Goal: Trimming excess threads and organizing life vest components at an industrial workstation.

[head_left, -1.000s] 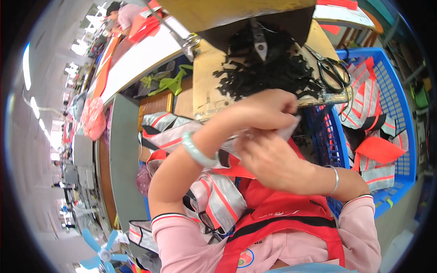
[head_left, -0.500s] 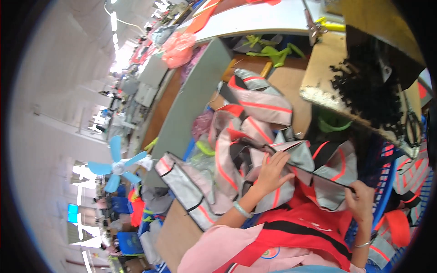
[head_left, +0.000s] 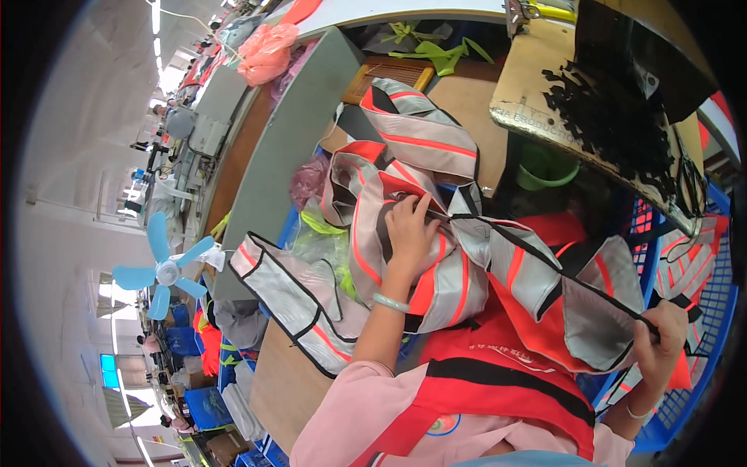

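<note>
A tangled chain of grey fabric pieces with neon orange stripes and black binding [head_left: 412,148] lies heaped in front of me. My left hand [head_left: 410,233] rests on the middle of the heap, fingers bent but apart, fingertips against the cloth. To the right, my right hand [head_left: 661,338] is closed on the black-bound edge of a grey fabric piece [head_left: 595,319], which stretches from the heap across my red apron [head_left: 482,362]. A flatter grey piece with black binding [head_left: 299,300] lies to the left of the heap.
A worn board [head_left: 529,86] bearing black scraps juts in at the upper right, above a green bin [head_left: 547,167]. A blue basket [head_left: 712,311] with striped pieces stands at right. A grey panel [head_left: 288,163] bounds the left side; a blue fan [head_left: 167,272] stands beyond it.
My left hand has moved left and away from me, onto the heap. My right hand has moved right and nearer, drawing the bound edge out longer. The view has shifted slightly.
</note>
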A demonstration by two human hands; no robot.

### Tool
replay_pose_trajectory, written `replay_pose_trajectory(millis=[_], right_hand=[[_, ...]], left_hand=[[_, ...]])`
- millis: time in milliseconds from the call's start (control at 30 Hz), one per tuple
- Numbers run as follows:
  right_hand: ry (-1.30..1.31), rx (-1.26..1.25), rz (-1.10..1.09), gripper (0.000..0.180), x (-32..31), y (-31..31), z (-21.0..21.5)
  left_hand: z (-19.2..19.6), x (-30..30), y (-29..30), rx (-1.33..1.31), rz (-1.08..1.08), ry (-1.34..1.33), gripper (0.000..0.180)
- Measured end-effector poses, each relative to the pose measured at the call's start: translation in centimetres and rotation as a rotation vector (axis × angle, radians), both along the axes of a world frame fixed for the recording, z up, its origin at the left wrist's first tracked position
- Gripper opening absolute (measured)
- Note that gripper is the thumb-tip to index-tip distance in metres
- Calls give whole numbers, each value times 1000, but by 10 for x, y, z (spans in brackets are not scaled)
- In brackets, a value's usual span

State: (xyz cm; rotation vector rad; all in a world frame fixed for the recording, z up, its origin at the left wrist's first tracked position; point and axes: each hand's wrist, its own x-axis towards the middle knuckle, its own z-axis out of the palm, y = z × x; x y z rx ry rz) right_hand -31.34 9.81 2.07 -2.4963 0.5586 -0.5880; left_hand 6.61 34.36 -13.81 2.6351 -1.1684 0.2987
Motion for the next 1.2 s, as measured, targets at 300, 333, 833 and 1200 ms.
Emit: replay_pose_trajectory(millis=[300, 333, 833, 1200], right_hand=[[-111, -47, -148, 11, -34, -18, 6], [-141, -140, -164, 9, -35, -21, 0], [-262, 504, -362, 11, -61, -97, -71], [-84, 635, -263, 14, -19, -70, -62]], left_hand=[[13, 26, -39, -21, -193, -255, 24], [13, 31, -35, -28, -229, -198, 24], [271, 51, -14, -461, -538, -32, 23], [329, 89, -77, -53, -674, -459, 37]])
